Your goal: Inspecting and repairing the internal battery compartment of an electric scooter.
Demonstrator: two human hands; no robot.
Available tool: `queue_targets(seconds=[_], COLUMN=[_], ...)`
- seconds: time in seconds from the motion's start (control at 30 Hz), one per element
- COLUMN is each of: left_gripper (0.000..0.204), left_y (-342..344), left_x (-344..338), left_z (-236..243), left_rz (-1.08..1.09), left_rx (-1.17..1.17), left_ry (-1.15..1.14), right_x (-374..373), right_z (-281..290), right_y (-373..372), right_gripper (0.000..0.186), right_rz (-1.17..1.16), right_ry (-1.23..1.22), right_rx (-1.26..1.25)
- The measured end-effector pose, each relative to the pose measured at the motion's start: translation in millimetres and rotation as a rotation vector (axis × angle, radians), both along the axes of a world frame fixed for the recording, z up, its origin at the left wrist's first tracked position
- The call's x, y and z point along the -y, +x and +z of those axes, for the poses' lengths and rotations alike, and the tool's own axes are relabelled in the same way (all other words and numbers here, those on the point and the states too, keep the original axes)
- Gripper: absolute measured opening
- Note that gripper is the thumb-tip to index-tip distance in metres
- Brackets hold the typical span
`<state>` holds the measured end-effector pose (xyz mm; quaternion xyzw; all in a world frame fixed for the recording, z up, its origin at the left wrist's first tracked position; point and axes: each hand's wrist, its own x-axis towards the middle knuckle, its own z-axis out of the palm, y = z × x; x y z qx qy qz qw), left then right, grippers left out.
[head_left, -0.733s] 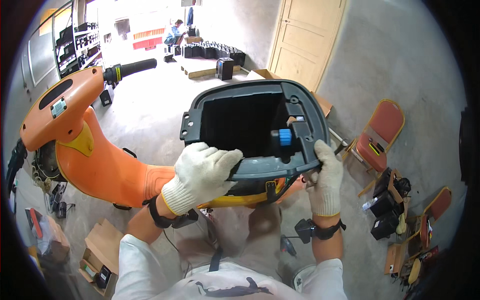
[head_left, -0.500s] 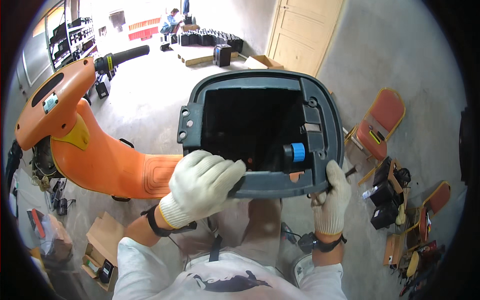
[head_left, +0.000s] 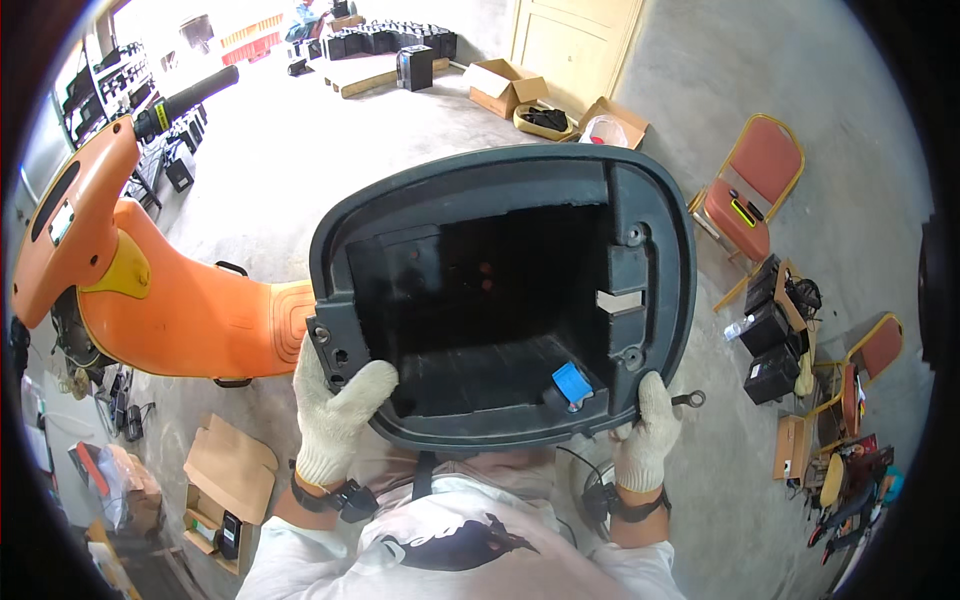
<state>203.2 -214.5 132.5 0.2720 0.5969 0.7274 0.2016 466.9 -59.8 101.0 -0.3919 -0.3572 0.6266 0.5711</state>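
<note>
I hold a black plastic tub, its dark cavity tilted toward me, close to my body. My left hand, in a white knit glove, is closed on its left end by a bracket with holes. My right hand, gloved alike, grips its lower right corner. A metal ring-ended tool juts out beside that hand; I cannot tell whether my fingers hold it. A small blue-topped part sits inside the tub near its near wall. An orange scooter stands to the left, partly behind the tub.
Chairs, black cases and boxes line the right. An open carton lies lower left. A door, cartons, rows of black units, a shelving rack and another person are farther back.
The tub has come nearer and tipped further toward me, baring more of its inside. My left hand has shifted from the near rim to the left end; my right hand is lower.
</note>
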Motion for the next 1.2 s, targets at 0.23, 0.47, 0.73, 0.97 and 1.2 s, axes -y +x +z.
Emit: queue_targets(seconds=[0.23,0.47,0.73,0.97,1.2], left_gripper=[0.027,0.023,0.023,0.022,0.028], left_y=[11,6,10,4,-1], left_x=[-17,-17,-17,-20,-24], left_z=[15,17,10,12,16], left_rz=[-0.004,0.035,0.004,-0.006,0.003], left_rx=[0.094,0.175,0.094,-0.017,0.103], left_ry=[0.13,0.221,0.173,0.121,0.19], right_x=[-25,-27,-9,-35,-26], right_z=[23,94,143,147,137], right_y=[8,2,-45,-36,-32], right_gripper=[0.044,0.05,0.046,0.041,0.059], right_rz=[-0.133,-0.423,0.602,0.78,0.896], right_ry=[0.637,1.378,1.163,1.224,1.116], right_rx=[0.626,1.135,1.706,1.656,1.77])
